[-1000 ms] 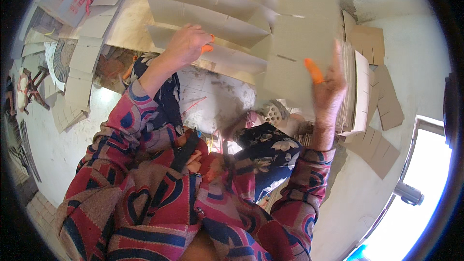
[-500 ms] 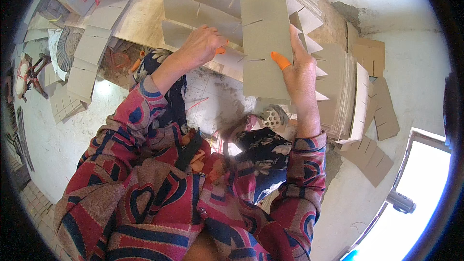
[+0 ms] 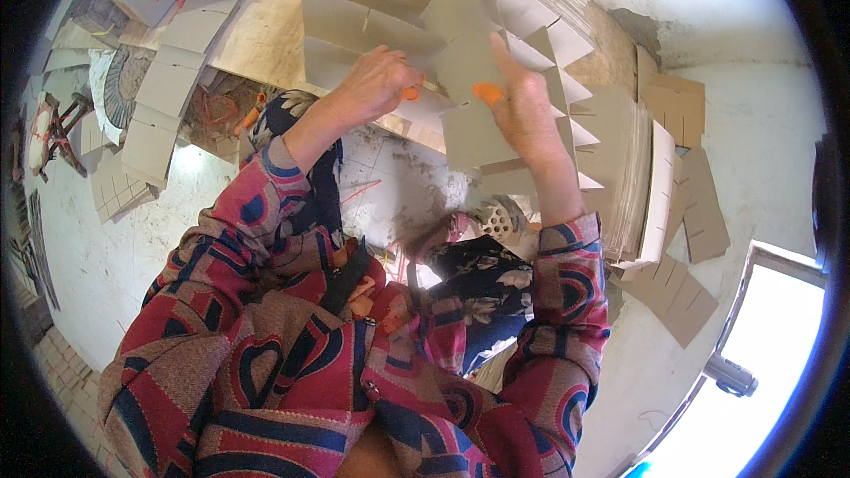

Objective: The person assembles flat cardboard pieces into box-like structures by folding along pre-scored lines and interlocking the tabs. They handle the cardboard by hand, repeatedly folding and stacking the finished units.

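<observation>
Since a second ago the right hand point(image 3: 522, 111) has brought the tall slotted grey cardboard strip point(image 3: 474, 97) leftward, close to the left hand point(image 3: 376, 84). The right hand grasps that strip upright, its orange-tipped thumb pressed on the face. The left hand is clenched on the slotted cardboard lattice point(image 3: 354, 13), just left of the strip.

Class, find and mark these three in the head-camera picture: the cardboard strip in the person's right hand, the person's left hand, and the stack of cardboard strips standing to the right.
cardboard strip point(image 3: 474, 124), head view, its flat face.
left hand point(image 3: 376, 84), head view, back of hand.
stack of cardboard strips point(image 3: 633, 177), head view, its edges.
</observation>
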`<state>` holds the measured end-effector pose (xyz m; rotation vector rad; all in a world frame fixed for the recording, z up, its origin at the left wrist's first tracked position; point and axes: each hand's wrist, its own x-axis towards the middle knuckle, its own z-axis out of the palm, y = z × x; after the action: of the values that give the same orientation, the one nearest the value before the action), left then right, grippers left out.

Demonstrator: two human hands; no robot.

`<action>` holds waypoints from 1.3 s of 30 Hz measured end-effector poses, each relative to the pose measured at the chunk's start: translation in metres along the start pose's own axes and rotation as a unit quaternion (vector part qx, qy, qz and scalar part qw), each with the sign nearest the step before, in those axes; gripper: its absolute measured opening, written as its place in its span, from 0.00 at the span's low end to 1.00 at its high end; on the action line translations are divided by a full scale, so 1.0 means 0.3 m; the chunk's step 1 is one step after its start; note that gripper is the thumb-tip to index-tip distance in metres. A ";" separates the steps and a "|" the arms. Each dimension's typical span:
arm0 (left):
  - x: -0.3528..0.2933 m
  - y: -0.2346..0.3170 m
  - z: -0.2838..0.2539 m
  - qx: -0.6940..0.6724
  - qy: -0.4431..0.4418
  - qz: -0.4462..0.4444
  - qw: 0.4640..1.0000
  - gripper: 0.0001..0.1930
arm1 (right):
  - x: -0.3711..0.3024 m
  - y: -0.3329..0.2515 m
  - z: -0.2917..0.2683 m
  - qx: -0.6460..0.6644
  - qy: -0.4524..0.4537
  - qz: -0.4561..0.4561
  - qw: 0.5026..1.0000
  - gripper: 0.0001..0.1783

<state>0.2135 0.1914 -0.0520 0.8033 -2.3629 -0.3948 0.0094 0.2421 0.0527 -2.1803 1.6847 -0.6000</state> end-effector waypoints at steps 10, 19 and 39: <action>0.005 -0.019 0.016 -0.012 -0.030 0.004 0.999 0.09 | -0.024 0.015 0.088 -0.168 -0.044 0.036 0.984 0.12; 0.003 0.047 -0.091 -0.011 0.019 0.019 1.000 0.20 | -0.572 0.530 -0.211 -0.424 0.229 0.367 0.795 0.18; -0.076 -0.032 -0.150 0.047 0.075 -0.038 0.995 0.20 | -0.718 0.698 -0.272 -0.331 0.135 0.466 0.809 0.25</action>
<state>0.2608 0.1947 -0.0317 0.9360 -2.2304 -0.2463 -0.2531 0.3976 -0.0084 -1.2389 3.1138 -0.0105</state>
